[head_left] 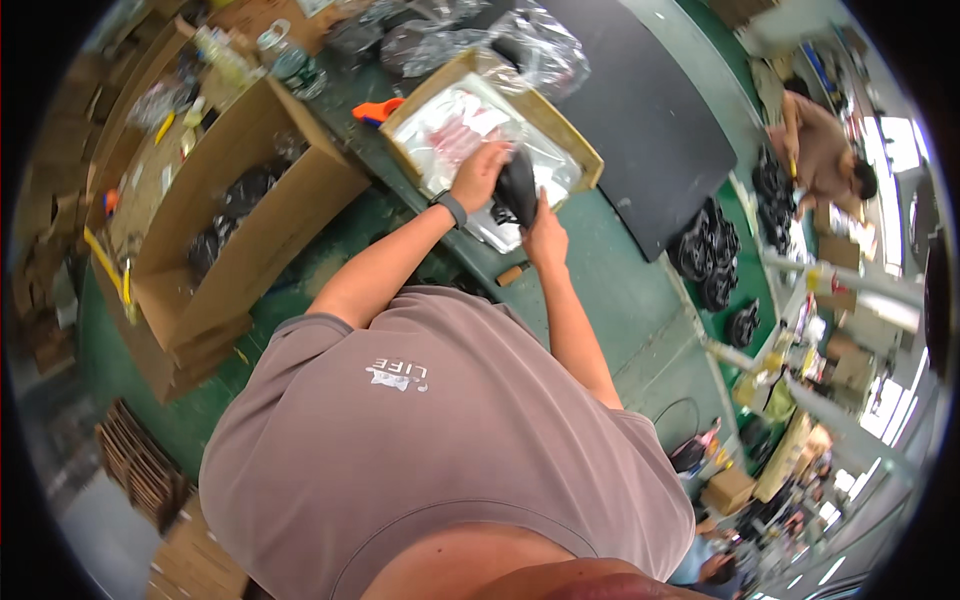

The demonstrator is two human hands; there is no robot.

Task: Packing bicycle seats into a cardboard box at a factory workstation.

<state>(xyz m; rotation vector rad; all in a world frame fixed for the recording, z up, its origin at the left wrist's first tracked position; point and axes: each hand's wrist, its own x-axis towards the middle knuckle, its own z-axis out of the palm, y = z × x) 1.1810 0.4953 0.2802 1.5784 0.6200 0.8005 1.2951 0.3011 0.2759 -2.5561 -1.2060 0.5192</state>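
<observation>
Both of my hands hold a smooth, black, tapered item (518, 188) whose exact kind I cannot make out. My left hand (480, 176), with a dark band on its wrist, has its fingers closed at the upper left side of it. Around its lower right edge, my right hand (545, 238) is also closed. The item is over the near side of a shallow cardboard box (592, 168). Inside that box lie clear plastic bags (455, 125), some with reddish print. Parts of the item are hidden by my fingers.
A large open carton (235, 270) with black plastic-wrapped things stands left. On the green bench are an orange tool (377, 111), a wooden-handled tool (512, 274), a water bottle (290, 62), crumpled plastic (545, 50) and a black mat (640, 110). Another person (822, 150) works far right.
</observation>
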